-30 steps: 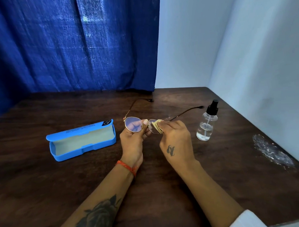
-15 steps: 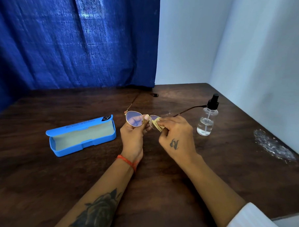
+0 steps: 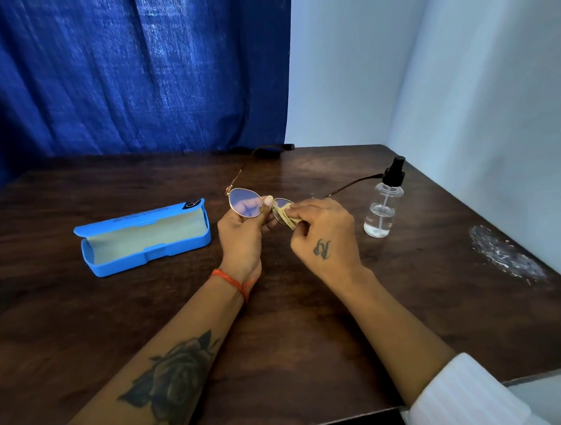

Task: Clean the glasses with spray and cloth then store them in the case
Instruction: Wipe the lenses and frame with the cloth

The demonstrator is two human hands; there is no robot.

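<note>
Your left hand (image 3: 241, 236) grips the gold-rimmed glasses (image 3: 245, 202) at the bridge, thumb tip on the near side of the frame, holding them above the middle of the dark wooden table (image 3: 293, 324). The frame's long axis runs left to right, with the lenses facing you; both temples are unfolded and point away, toward the table's far edge, the right one reaching toward the spray bottle (image 3: 382, 208). Your right hand (image 3: 325, 233) has its fingers closed on a folded yellowish cloth (image 3: 287, 217), pinching it against the right lens, which lies just beyond your fingertips and is largely hidden by the cloth. The spray bottle stands upright near the right edge, apart from the hand. The blue glasses case (image 3: 142, 237) lies open left of your left hand, its long axis roughly parallel to the near edge and its lid hinged back.
</note>
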